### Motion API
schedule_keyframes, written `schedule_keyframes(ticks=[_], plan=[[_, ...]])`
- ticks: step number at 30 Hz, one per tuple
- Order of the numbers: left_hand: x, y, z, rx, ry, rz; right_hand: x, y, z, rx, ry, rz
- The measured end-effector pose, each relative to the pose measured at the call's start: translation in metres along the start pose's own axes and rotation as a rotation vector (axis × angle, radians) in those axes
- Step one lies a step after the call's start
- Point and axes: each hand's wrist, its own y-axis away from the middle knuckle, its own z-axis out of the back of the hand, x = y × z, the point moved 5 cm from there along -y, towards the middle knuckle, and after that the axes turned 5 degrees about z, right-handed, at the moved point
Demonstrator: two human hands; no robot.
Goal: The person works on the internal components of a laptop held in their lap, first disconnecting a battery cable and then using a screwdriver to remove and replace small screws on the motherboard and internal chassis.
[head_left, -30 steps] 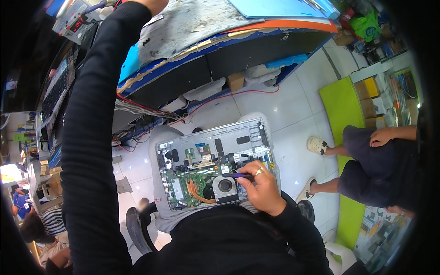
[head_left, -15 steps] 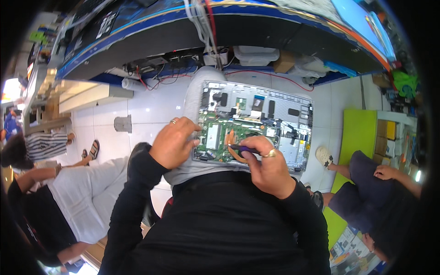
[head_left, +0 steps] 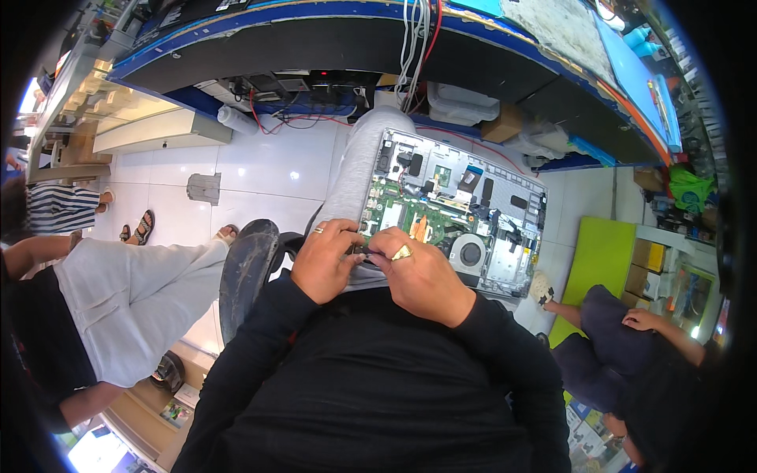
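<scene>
A cramped repair stall with a white tiled floor [head_left: 260, 169] and a blue-edged workbench [head_left: 331, 24] overhead; an opened laptop rests on the seated person's lap.

The silver-grey laptop with its bottom cover off [head_left: 457, 213] lies tilted across the grey-trousered knee [head_left: 359, 169], green circuit board [head_left: 402, 213] and round black cooling fan [head_left: 471, 254] facing up, so the inner parts sit close under the eyes and within reach of both arms. The left hand [head_left: 325, 264], a ring on one finger, and the right hand [head_left: 422, 280], wearing a gold ring, meet at the near edge of the laptop, fingers curled narrowly together around a small dark tool or part; it is too hidden between the fingers to say which. Tangled red and white cables [head_left: 418, 35] hang from the bench above. Other people sit nearby on either side, one by a lime-green mat [head_left: 599, 252].
</scene>
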Motion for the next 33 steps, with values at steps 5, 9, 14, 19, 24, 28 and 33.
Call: schedule_keyframes(ticks=[5,9,14,19,24,28,33], plan=[[0.006,-0.001,0.002,-0.005,0.05,0.017,0.0,-0.002,-0.004,0.048,0.025,-0.051],[0.004,-0.004,0.001,-0.005,0.062,0.003,0.003,-0.002,-0.004,0.066,0.151,0.03],[0.007,-0.005,0.001,0.01,-0.03,-0.098,0.045,-0.022,-0.006,0.302,0.671,0.032],[-0.006,-0.018,0.003,0.091,-0.027,-0.088,0.033,-0.039,-0.025,0.322,0.605,0.265],[0.02,-0.01,-0.012,0.16,-0.151,-0.089,0.028,-0.037,-0.032,0.417,0.587,-0.053],[0.019,-0.009,-0.005,0.104,-0.066,-0.106,0.043,-0.044,-0.024,0.319,0.497,0.08],[0.009,-0.007,0.004,0.064,-0.021,-0.103,0.028,-0.054,-0.011,0.354,0.322,0.211]])
